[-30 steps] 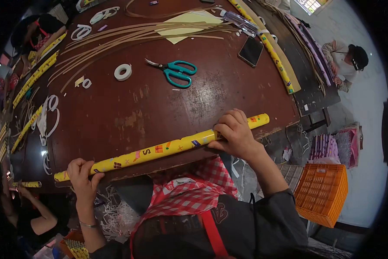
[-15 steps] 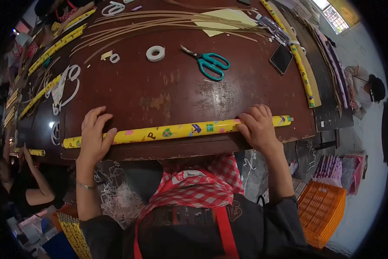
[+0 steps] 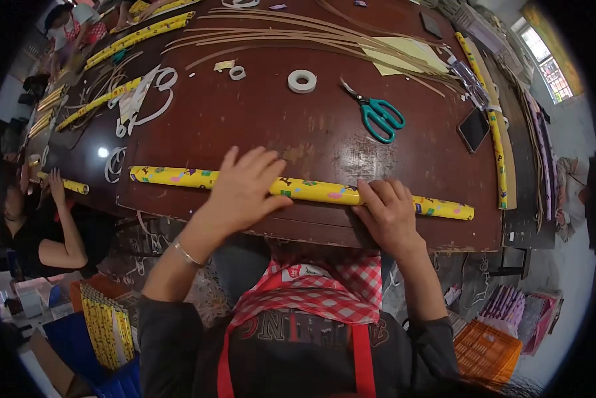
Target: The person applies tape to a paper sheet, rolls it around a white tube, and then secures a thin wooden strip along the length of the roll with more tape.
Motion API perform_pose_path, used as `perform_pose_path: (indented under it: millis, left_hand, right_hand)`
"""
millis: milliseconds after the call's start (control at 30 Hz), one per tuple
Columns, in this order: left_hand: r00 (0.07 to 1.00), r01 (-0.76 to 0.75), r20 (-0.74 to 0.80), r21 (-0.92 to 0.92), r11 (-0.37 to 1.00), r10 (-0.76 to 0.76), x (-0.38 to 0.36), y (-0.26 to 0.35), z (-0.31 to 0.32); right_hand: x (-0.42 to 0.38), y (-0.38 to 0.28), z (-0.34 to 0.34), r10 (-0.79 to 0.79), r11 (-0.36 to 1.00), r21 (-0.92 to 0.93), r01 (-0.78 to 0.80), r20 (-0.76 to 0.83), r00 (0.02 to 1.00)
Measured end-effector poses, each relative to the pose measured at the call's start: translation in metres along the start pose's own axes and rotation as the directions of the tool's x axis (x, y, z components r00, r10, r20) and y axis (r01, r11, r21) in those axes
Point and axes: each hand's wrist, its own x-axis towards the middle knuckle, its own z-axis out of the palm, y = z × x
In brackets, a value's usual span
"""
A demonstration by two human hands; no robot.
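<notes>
A long yellow patterned tube (image 3: 318, 191) lies across the near edge of the brown table, its right end slightly closer to me. My left hand (image 3: 245, 189) rests on the tube left of its middle, fingers spread and stretched over it. Bent over the tube on the right is my right hand (image 3: 387, 211), thumb and fingers around its near side. Beyond the hands are teal-handled scissors (image 3: 379, 119), lying with parted blades, and a white tape roll (image 3: 302, 81). A smaller tape roll (image 3: 237, 73) lies farther left.
Brown strips (image 3: 278, 40) and yellow paper (image 3: 404, 56) lie at the back. A phone (image 3: 474, 130) is beside another yellow tube (image 3: 497, 142) on the right. A co-worker's arm (image 3: 66, 229) is at left. An orange crate (image 3: 487, 351) stands below right.
My left hand has moved right along the tube and its fingers have spread. The tube's tilt has changed, its right end now nearer me. The view has shifted, with the tabletop items appearing farther right.
</notes>
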Motion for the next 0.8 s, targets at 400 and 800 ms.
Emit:
perform_pose_path:
  millis: [400,800]
  left_hand:
    - [0.977,0.04,-0.207,-0.034,0.999,-0.046,-0.018,0.053,0.025]
    - [0.861,0.498,-0.206,0.159,0.853,-0.464,-0.099,-0.057,-0.007]
  right_hand:
    - [-0.001,-0.002,0.004,0.016,0.999,-0.032,-0.017,-0.043,0.999]
    - [-0.004,-0.001,0.004,0.034,0.999,-0.038,-0.035,-0.031,0.999]
